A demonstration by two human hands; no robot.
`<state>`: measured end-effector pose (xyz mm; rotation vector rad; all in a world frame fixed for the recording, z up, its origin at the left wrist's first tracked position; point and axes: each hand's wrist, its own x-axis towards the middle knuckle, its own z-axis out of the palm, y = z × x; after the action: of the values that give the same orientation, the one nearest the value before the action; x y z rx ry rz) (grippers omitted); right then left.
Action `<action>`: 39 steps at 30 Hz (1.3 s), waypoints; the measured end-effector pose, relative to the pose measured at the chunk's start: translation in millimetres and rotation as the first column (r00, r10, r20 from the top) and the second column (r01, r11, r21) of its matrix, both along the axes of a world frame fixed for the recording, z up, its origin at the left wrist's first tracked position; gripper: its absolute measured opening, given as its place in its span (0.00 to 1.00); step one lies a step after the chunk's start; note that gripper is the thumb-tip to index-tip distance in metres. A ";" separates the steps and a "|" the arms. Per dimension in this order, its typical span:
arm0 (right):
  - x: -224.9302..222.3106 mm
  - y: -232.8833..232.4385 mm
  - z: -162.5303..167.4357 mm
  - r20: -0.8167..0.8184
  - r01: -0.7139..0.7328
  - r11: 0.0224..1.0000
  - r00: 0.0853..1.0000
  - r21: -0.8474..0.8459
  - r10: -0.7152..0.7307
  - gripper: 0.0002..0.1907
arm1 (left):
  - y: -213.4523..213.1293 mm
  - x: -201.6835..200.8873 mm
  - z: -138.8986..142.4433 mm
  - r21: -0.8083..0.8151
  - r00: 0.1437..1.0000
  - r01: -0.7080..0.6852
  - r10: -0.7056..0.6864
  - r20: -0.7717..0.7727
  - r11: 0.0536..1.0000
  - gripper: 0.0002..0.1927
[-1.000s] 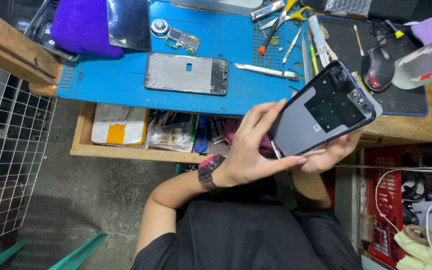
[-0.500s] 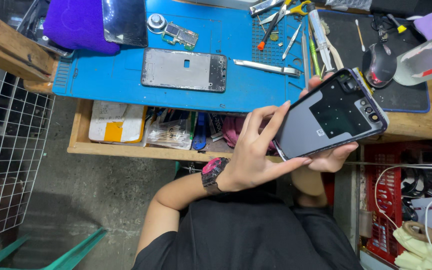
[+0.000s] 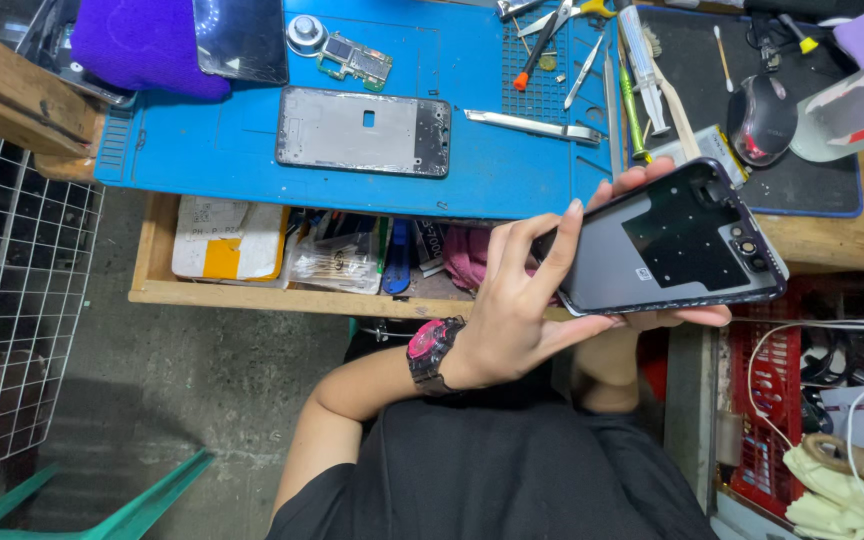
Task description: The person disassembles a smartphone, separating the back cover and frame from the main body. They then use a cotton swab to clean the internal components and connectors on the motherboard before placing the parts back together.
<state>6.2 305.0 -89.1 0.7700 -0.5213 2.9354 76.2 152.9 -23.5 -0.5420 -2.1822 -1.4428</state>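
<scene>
I've got the phone back cover [image 3: 674, 240] up in front of me, inner side facing me, lifted off the bench and just near the blue mat's [image 3: 202, 150] right edge. My left hand [image 3: 512, 310] is spread, its fingers running along the cover's left end, the index laid up the edge and the thumb under the near corner — a bracing grip, not a pinch. My right hand [image 3: 652, 320] is mostly hidden behind the cover; only fingertips show past the far edge and along the near edge, so it seems to cradle the panel from behind. I can't tell how tightly it grips. Holding by the edges likely keeps my fingers off the inner face, which has a dark patch and camera cutouts at the right end.

On the mat, far from me, lies the bare phone frame [image 3: 364, 132], flat, with a small circuit board [image 3: 354, 60] and a round metal dish [image 3: 305, 33] beyond it. A metal pry tool [image 3: 532, 126] lies right of the frame, a screwdriver [image 3: 535, 48] and tweezers [image 3: 584, 70] further back — all within reach. A purple cloth [image 3: 142, 45] sits far left. Right of the mat is a black pad [image 3: 822, 180] with a mouse [image 3: 760, 118]. The open drawer [image 3: 252, 290] below the bench holds packets and clutter. There's a pink watch [image 3: 432, 350] on my left wrist.
</scene>
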 end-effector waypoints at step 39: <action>3.2 40.1 32.5 -0.229 0.696 0.417 0.634 0.584 -0.739 0.19 | -30.5 9.0 10.1 -0.184 0.991 -0.128 0.118 -0.063 0.975 0.54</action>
<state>9.3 345.2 -56.6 0.3063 -1.4688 1.9219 85.2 122.3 -13.3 -0.4926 -2.2814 -1.1540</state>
